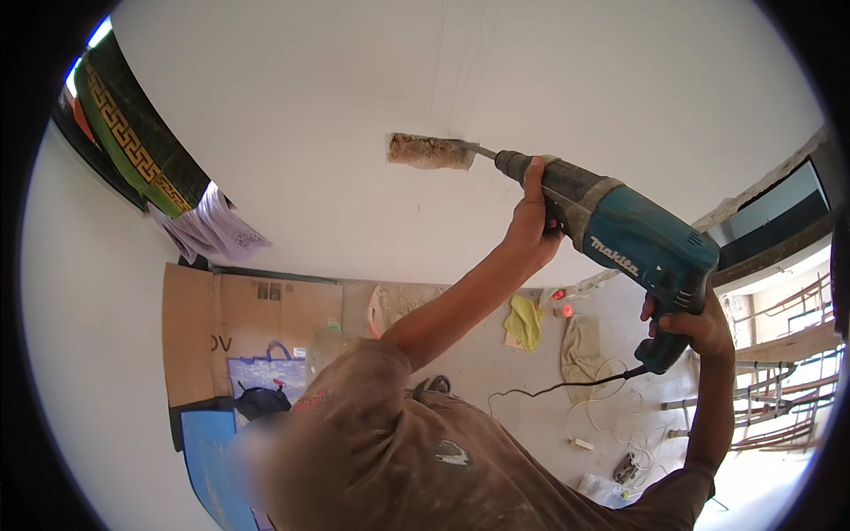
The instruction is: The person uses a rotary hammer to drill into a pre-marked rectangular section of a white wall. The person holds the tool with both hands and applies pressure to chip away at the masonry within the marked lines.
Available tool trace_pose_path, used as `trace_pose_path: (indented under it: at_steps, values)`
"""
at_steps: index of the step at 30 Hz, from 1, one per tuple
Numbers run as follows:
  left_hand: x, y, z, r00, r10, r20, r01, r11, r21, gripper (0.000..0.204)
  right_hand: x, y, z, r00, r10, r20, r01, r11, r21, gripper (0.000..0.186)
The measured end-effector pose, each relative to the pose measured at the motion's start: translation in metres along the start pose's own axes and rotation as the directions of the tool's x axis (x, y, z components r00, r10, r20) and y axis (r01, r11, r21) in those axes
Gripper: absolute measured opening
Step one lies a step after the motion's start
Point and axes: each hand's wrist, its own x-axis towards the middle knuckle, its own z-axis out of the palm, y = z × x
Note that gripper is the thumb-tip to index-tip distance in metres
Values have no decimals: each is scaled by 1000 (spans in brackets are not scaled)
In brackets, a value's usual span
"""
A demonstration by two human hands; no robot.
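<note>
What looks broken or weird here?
The hole in the white wall: it's rough and reddish-brown, while the wall around it looks mostly smooth. The bit of the drill points at its right end.

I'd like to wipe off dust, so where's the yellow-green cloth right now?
In the head view, the yellow-green cloth lies on the floor right of centre, left of the beige cloth and lower than the drill.
</note>
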Motion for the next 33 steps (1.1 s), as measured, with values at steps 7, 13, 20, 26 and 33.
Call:
trace_pose_path:
  at_steps: [7,13,20,26,33]
  values:
    - [4,-8,-18,999,29,37,-30,999,31,75,-3,22,-4,999,-34,-23,34,999,5,76]
    - [-10,-25,-20,1000,24,-13,-23,997,70,72,-35,56,15,985,-130,-114,134,991,26,69]
    - [-29,-34,-12,1000,-25,15,24,996,90,70,-55,46,14,982,-67,-179,74,997,33,66]
    - [-13,-28,-10,1000,10,24,-11,998,59,70,-43,39,11,979,-87,-185,88,996,-7,63]
    - [-1,-27,-10,997,-5,75,2,999,38,69,-33,29,-1,970,-79,-232,54,992,-112,61]
